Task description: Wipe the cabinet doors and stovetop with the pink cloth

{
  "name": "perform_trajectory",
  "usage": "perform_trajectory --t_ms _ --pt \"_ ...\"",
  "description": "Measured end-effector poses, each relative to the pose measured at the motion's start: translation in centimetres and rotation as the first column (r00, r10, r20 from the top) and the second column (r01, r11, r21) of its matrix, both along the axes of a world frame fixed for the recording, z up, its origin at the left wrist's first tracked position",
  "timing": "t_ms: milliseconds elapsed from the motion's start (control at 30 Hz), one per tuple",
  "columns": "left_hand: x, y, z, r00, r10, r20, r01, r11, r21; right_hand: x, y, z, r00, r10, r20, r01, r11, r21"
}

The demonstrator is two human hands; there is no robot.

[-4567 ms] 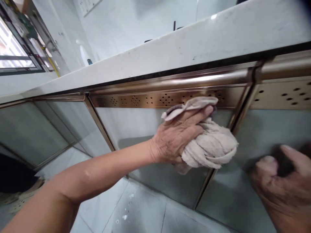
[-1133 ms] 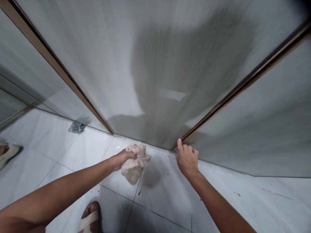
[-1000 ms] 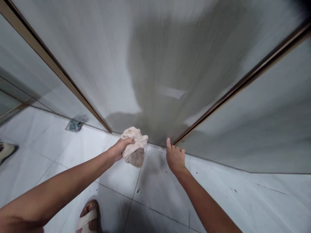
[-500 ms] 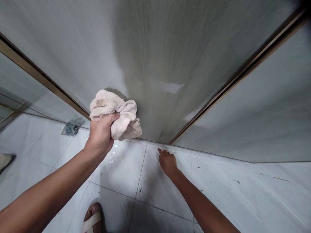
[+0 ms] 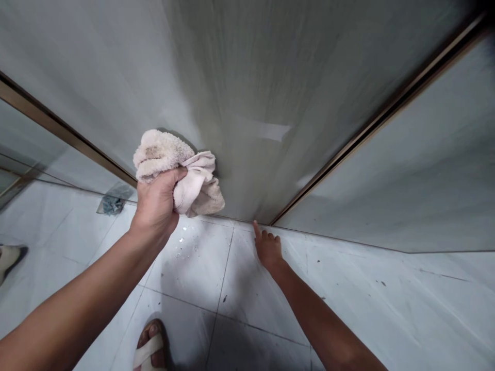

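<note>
My left hand (image 5: pixel 155 202) grips a bunched, off-white towelling cloth (image 5: pixel 199 183) with brownish stains. The thumb lies over the folds, and the cloth is against or close to the lower part of a large grey-green panel (image 5: pixel 247 93). Lower right, my right hand (image 5: pixel 268 248) is at the panel's foot, near the bottom of a brown vertical groove (image 5: pixel 328 170). Its index finger is stretched out to the joint between panel and floor, while the other fingers are bent. Nothing is held in it.
White floor tiles (image 5: pixel 193 293) carry water drops and dark specks. A crumpled clear plastic bag (image 5: pixel 113 204) with something bluish in it lies by the wall at left. A sandalled foot (image 5: pixel 150 348) is at the bottom, and another light shoe (image 5: pixel 10 257) shows at the left edge.
My left hand and the cloth have shifted slightly up and left. On my right hand the index finger now reaches up to the panel's bottom edge. The view has moved a little.
</note>
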State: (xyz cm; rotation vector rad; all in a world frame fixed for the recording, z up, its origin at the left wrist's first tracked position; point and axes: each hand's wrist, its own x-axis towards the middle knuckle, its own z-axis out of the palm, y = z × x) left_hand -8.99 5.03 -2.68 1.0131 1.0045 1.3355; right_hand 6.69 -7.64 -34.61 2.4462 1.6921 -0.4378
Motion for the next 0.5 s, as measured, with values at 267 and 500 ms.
perform_trajectory --t_ms 267,500 --pt "0.2 0.4 -0.4 1.000 -0.007 0.010 0.007 0.998 0.056 -0.4 -1.0 0.5 0.988 0.096 -0.120 -0.097 0.995 -0.003" --pt "0.2 0.1 -0.3 1.000 0.016 -0.014 -0.016 1.000 0.015 -0.4 -0.5 1.6 0.997 -0.036 -0.064 0.040 0.998 0.056"
